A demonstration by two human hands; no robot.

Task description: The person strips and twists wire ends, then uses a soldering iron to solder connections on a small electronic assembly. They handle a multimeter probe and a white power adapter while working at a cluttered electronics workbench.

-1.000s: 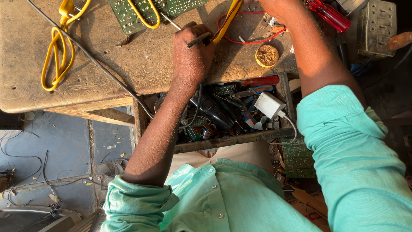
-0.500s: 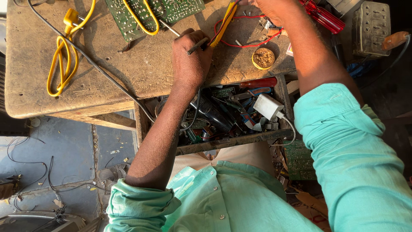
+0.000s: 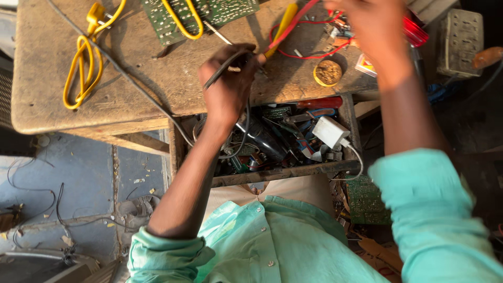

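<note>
Change vs 1 s ago: small. Left hand (image 3: 228,89) sits at nearly the same spot on the bench (image 3: 146,78), near the front edge just above the open drawer (image 3: 283,170). Fingers stay closed round the dark thin tool (image 3: 224,67). Tool now lies more slanted, with the upper end twd the yellow-handled tool (image 3: 283,23) and the red wire (image 3: 293,55). Close to both, but contact can't be told.

Right hand (image 3: 374,29) was mostly cut off at the top edge and is now further in frame, blurred, so moving. Hovers over the wire clutter at the bench's far right, beside a clear red handle (image 3: 416,32). Right fingers: cannot tell if holding anything, too blurred.

Nothing else shifted:
- green circuit board (image 3: 220,9) at the top edge
- yellow cable (image 3: 81,63) coiled at bench left
- round tin (image 3: 328,72) right of the left hand, apart from it
- white plug adapter (image 3: 330,131) in the drawer

Reading for the work in hand: grip kept and tool kept near the wires, so prob. the same step as before, with only the right hand repositioning. Some of the apparent shift is head-cam drift.
</note>
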